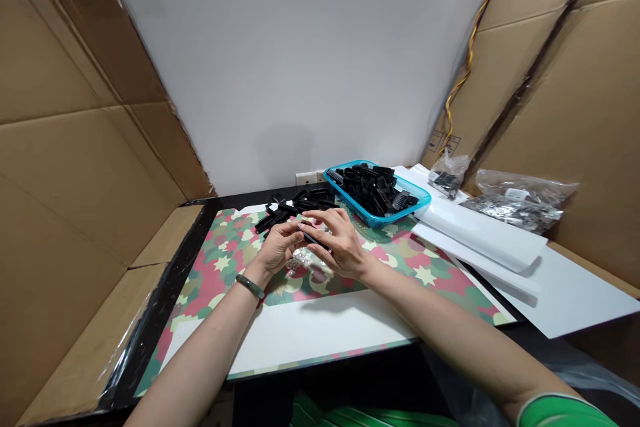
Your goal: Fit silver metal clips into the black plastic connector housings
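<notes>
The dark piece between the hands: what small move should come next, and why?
Perhaps the left hand should steady the black piece while the right hand adjusts its grip: the left pinches one end, and the right's fingers lie along it, above small white pieces.

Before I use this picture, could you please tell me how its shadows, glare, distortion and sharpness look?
Head view throughout: a soft-edged shadow falls low on the pale wall; glare glints off the crumpled clear plastic bag at far right; wide-angle stretching seems to flare the brown cardboard panels outward; the slim black piece in the left hand and right hand is too small for detail.
</notes>
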Tool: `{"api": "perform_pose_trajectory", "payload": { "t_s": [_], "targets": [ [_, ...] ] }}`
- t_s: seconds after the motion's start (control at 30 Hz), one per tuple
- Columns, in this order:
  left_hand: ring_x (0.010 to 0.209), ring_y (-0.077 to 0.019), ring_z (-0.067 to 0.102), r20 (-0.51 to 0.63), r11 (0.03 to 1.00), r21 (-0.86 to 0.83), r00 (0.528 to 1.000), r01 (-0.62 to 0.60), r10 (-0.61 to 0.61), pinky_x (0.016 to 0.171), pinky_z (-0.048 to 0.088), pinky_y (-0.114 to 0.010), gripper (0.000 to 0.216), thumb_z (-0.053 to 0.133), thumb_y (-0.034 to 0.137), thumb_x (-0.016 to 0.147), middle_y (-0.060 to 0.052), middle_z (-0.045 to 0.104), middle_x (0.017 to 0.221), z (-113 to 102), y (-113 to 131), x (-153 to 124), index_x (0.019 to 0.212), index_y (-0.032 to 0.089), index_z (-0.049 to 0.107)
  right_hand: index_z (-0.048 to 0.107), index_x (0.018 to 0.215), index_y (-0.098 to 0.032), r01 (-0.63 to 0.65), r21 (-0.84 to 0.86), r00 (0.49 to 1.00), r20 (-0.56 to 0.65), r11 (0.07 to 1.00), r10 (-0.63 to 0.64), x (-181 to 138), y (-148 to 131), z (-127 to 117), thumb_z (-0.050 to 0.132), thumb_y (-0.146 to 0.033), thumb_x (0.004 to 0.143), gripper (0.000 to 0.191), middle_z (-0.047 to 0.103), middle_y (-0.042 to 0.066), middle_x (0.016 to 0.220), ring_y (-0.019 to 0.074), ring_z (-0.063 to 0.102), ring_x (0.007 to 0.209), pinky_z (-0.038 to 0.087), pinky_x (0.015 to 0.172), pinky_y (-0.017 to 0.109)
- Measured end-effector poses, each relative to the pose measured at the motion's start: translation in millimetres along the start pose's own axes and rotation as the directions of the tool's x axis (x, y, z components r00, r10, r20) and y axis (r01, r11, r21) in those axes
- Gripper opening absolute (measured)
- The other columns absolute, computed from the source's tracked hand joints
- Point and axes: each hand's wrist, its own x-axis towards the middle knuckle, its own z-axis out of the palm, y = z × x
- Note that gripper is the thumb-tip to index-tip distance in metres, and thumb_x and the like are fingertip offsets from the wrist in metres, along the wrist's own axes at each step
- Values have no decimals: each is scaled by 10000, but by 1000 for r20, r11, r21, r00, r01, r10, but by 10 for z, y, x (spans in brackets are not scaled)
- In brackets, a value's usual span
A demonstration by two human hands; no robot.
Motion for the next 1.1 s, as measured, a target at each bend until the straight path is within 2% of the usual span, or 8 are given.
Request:
{"api": "perform_pose_trajectory", "payload": {
  "t_s": [0.17,0.37,0.53,0.67,0.9,1.1],
  "targets": [
    [747,-176,668,4,1000,-18,1000,-12,12,717,530,-290,419,943,369,516,-64,735,806,25,9,1,835,156,777,646,1212,-212,5,31,997,-73,999,-2,-24,3,44,468,-331,995,305,647,134,1212,217,609,931,408,833,423],
    [720,-150,655,-24,999,-36,1000,-20,19,717,536,-276,422,958,335,489,-62,733,820,-13,0,13,816,141,775,659,1206,-229,-13,33,999,-45,999,14,-45,-8,68,497,-309,979,290,641,132,1239,224,612,941,407,837,427],
    [762,-181,672,11,999,-41,1000,11,-11,729,533,-297,426,944,326,528,-85,749,854,-18,4,4,871,137,776,635,1255,-223,-20,53,996,-82,998,24,-31,-35,42,487,-306,980,323,660,133,1202,228,629,947,418,825,419],
    [785,-198,677,11,999,-47,1000,10,-9,742,531,-316,434,938,327,539,-88,750,871,-28,-5,6,897,145,774,646,1249,-242,-62,33,996,-56,998,64,-42,-26,47,481,-326,979,327,659,124,1205,233,628,955,415,825,422],
    [803,-191,668,-26,999,-47,1000,-7,6,760,532,-317,400,945,307,520,-64,728,865,-14,-2,6,846,151,774,656,1214,-207,-19,22,995,-94,1000,21,-37,-21,58,459,-320,995,315,666,135,1190,221,637,946,415,818,410],
    [771,-169,656,-29,999,-43,1000,-11,10,726,534,-290,400,951,316,508,-60,722,854,3,10,0,823,143,774,660,1220,-217,-49,28,997,-63,998,50,-38,-21,63,444,-340,999,333,668,127,1196,218,633,932,410,820,413]
  ]
}}
